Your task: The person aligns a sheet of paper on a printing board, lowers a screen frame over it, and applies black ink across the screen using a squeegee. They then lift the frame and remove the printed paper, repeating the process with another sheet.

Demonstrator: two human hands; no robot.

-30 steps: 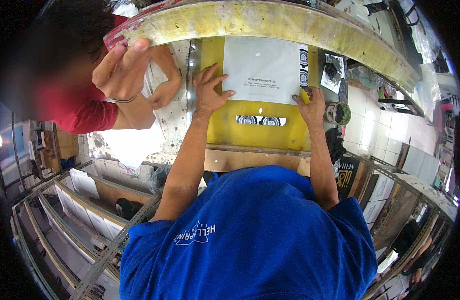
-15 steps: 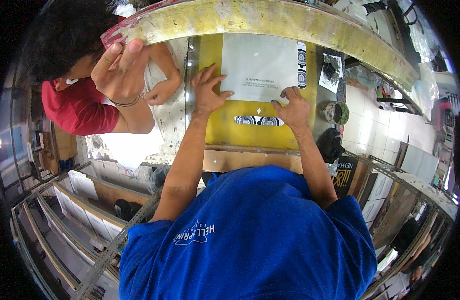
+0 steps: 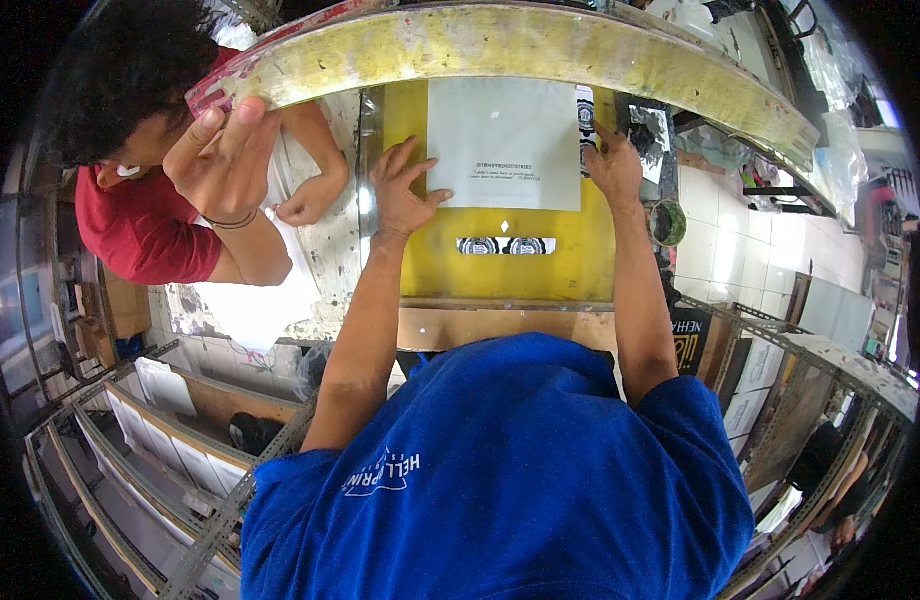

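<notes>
A pale grey printed sheet lies flat on a yellow board. My left hand has its fingers spread at the sheet's left edge, the thumb touching near the lower left corner. Off the opposite edge, my right hand rests with its index finger stretched forward beside a black-and-white patterned strip; some of its other fingers are bent and partly hidden. A second patterned strip lies below the sheet, under a small white diamond mark.
A yellow-stained frame bar crosses above the board, with a co-worker's raised hand at its left end. A round container and a black-smeared paper are on the right. Metal racks stand lower left.
My right hand has moved from the sheet's lower right corner up and outward, beside the right strip. My left hand stays at the left edge. The view has shifted slightly.
</notes>
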